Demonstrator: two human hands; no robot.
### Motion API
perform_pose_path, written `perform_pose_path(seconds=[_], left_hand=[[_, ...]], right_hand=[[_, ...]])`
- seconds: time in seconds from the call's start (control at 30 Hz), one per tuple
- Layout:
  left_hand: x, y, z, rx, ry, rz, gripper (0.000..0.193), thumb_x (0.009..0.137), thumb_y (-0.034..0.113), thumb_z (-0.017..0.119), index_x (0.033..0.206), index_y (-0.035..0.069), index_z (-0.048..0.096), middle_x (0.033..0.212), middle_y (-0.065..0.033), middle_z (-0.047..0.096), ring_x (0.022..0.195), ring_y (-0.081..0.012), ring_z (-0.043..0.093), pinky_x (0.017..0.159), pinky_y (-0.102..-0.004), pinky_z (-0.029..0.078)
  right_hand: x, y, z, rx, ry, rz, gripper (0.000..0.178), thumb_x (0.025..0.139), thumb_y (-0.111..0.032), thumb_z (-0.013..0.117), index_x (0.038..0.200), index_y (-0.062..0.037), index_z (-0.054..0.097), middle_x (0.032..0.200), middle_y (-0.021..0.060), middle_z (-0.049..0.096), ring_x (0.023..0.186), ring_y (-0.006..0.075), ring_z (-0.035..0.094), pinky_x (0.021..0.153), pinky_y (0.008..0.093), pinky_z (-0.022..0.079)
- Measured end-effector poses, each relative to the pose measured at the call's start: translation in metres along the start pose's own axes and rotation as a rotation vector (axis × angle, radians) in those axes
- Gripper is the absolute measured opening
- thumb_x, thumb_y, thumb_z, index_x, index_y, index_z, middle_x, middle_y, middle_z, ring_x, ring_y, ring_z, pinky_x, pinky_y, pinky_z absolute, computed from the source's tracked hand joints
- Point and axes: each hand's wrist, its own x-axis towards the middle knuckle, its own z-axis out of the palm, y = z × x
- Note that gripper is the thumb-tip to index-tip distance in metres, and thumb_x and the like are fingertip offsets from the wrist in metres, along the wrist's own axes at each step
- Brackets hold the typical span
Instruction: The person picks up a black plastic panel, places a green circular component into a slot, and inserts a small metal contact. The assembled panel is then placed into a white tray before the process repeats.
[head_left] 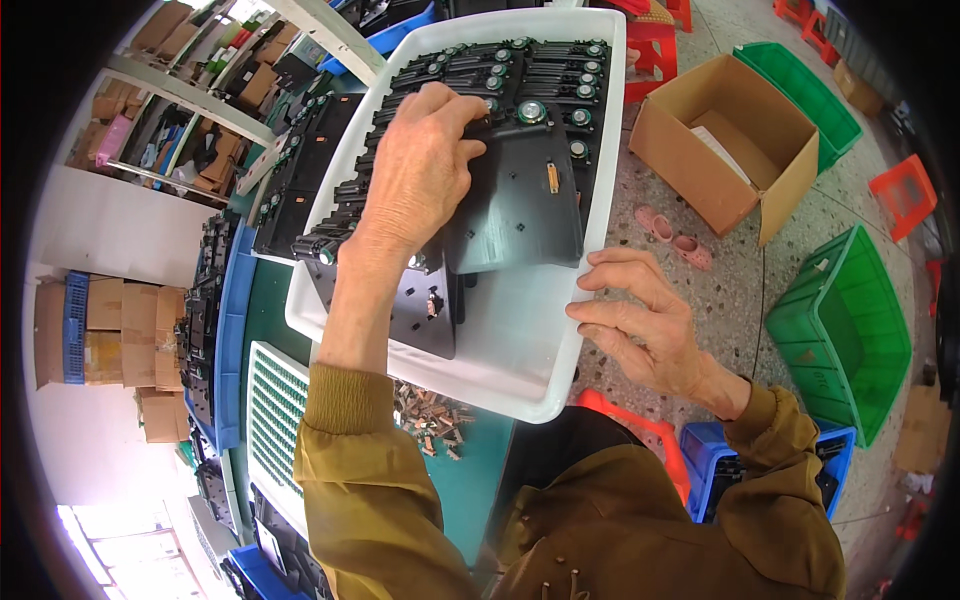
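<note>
We look down from the person's head, through the left of two wide cameras worn side by side. Close below us are the left hand [425, 150], the right hand [640, 315] and the white tray [510, 320]. The sleeves [370, 480] come up from the bottom. Farther away, we see the floor [730, 310] right and shelves [190, 98] top left. Straight edges bend near our round, dark rim.

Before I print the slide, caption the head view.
Left hand at the edge of a black panel in a white tray; right hand at the tray's rim.
</note>
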Motion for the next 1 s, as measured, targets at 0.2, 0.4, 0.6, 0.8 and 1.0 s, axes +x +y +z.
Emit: perform_pose_path(seconds=[0.2,0.4,0.6,0.8,1.0], left_hand=[[0.008,-0.004,0.006,0.109,0.011,0.066,0.027,0.077,-0.003,0.071,0.104,0.0,0.068,0.099,-0.012,0.061,0.1,-0.032,0.059,0.088,-0.0415,0.049],[0.016,-0.004,0.02,0.174,0.013,0.142,0.028,0.075,-0.005,0.071,0.103,0.001,0.069,0.098,-0.0112,0.061,0.098,-0.0306,0.059,0.088,-0.0407,0.05],[0.017,0.001,0.035,0.092,0.011,0.181,0.027,0.074,-0.006,0.071,0.1,0.001,0.068,0.097,-0.0106,0.061,0.097,-0.0308,0.059,0.087,-0.0406,0.05],[0.006,0.006,0.049,0.052,-0.048,0.135,0.029,0.077,-0.004,0.069,0.105,0.001,0.066,0.099,-0.0106,0.059,0.099,-0.0314,0.059,0.088,-0.0399,0.05],[-0.007,0.005,0.058,-0.047,-0.072,0.035,0.029,0.076,-0.005,0.069,0.104,0.0,0.067,0.101,-0.0114,0.06,0.101,-0.0315,0.058,0.09,-0.0398,0.05]], right_hand=[[0.0,0.005,0.001,-0.033,0.023,-0.036,0.025,0.071,-0.002,0.079,0.095,-0.0072,0.072,0.106,0.006,0.061,0.106,0.029,0.058,0.086,0.0388,0.051],[0.0,0.005,0.001,-0.039,0.017,-0.034,0.026,0.069,-0.002,0.078,0.094,-0.0076,0.073,0.107,0.0057,0.062,0.106,0.0296,0.058,0.085,0.0383,0.051],[-0.001,0.006,0.001,-0.032,0.015,-0.027,0.025,0.07,-0.002,0.077,0.095,-0.0069,0.073,0.106,0.0069,0.063,0.105,0.0308,0.059,0.085,0.0391,0.052],[0.0,0.008,0.002,-0.027,0.021,-0.037,0.024,0.072,-0.004,0.077,0.095,-0.0066,0.073,0.107,0.0076,0.063,0.105,0.0315,0.059,0.085,0.0392,0.052],[-0.001,0.008,0.002,-0.026,0.025,-0.037,0.025,0.072,-0.003,0.077,0.096,-0.0073,0.072,0.106,0.0078,0.063,0.103,0.032,0.059,0.084,0.039,0.052]])
